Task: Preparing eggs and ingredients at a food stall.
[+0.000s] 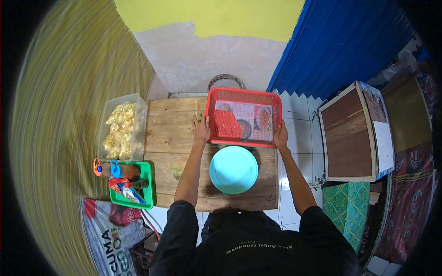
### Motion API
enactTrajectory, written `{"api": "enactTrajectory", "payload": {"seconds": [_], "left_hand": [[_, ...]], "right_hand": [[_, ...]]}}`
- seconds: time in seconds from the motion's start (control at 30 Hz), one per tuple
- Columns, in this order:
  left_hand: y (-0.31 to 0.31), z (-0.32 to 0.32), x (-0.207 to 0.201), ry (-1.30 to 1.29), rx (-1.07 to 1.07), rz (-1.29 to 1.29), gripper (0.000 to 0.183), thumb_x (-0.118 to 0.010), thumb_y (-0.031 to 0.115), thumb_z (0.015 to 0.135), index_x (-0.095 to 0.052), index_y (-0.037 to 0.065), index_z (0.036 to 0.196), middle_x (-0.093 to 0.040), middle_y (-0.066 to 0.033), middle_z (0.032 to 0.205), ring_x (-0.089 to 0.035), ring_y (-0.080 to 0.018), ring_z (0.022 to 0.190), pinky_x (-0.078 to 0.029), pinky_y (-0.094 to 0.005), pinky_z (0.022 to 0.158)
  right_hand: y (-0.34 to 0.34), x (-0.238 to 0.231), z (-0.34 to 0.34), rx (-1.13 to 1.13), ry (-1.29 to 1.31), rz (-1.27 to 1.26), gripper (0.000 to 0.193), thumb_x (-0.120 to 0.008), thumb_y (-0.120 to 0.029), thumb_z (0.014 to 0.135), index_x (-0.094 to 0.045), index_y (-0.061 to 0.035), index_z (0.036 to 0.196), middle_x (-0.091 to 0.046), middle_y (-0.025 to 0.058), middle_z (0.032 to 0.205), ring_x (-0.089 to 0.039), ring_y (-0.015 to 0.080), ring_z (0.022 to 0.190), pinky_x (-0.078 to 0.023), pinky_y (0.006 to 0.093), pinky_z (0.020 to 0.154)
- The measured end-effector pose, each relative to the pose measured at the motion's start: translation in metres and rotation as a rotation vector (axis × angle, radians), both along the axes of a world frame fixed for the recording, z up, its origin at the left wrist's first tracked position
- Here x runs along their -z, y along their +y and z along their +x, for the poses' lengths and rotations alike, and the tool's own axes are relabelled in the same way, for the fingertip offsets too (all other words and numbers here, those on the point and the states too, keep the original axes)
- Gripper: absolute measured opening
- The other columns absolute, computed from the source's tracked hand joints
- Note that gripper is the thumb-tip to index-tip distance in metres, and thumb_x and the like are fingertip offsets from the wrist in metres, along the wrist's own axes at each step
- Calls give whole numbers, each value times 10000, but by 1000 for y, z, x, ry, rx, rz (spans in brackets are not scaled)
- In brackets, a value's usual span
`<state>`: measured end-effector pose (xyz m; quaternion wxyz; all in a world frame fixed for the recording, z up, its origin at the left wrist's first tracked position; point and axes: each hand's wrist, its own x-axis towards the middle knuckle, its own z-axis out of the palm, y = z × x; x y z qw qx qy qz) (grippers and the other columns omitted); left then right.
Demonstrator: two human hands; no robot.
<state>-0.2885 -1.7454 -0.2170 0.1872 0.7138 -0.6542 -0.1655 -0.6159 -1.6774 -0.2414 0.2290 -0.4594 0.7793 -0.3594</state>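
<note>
Red plastic basket [248, 97] between two bare hands

At the left, a clear tub [141, 120] of bagged pale-yellow food stands beside a green tray [149, 177] with bottles and packets. Next along the wooden table [172, 124], the left hand [201, 130] spreads its fingers, its thumb side against the basket's left end. The basket is at the table's far right part, just beyond a round turquoise vessel [233, 170], its right end reaching past the table edge. At that end the right hand [281, 135] touches the outer wall near the front corner; how tightly it grips I cannot tell.

The basket is probably light and fairly stiff, its perforated walls giving a little; smooth plastic may slip, but it hardly looks fragile. The rims of its two short ends seem the best hold.

As for print, big dark letters cross the banner [103, 230] at lower left, small packets carry coloured labels, a sheet [251, 110] with food pictures shows inside the basket, and pale lettering marks the wearer's black shirt [258, 260].
</note>
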Motion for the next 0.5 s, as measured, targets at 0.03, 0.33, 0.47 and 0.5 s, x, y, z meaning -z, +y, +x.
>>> {"api": "enactTrajectory", "payload": {"seconds": [0.03, 0.33, 0.47, 0.5], "left_hand": [[2, -1, -6, -70, -32, 48, 465, -356, 344, 968, -356, 90, 1358, -340, -257, 1350, -321, -411, 1254, -369, -467, 983], [186, 19, 19, 905, -119, 239, 673, -436, 505, 915, -411, -42, 1307, -478, -219, 1272, -423, -277, 1219, -324, -366, 1014], [211, -3, 37, 1257, -204, 338, 744, -459, 524, 897, -346, -55, 1350, -430, -199, 1337, -405, -263, 1239, -311, -350, 1024], [214, -4, 37, 1257, -208, 335, 744, -459, 524, 897, -346, -55, 1350, -430, -199, 1337, -405, -263, 1239, -311, -350, 1024]], "right_hand": [[0, -4, 0, 51, 161, 49, 483, -418, -228, 942, -326, -4, 1360, -447, 272, 1262, -427, 422, 1162, -382, 474, 937], [126, -52, 73, -266, -144, -196, 488, -458, -300, 933, -400, -8, 1319, -462, 203, 1262, -440, 333, 1172, -326, 414, 993], [147, -9, 96, -349, -451, 32, 569, -440, -405, 934, -370, -26, 1353, -446, 198, 1310, -434, 312, 1205, -327, 391, 1008], [149, -4, 94, -357, -539, 168, 623, -428, -457, 925, -343, -31, 1371, -423, 199, 1338, -403, 311, 1236, -312, 391, 1023]]}}
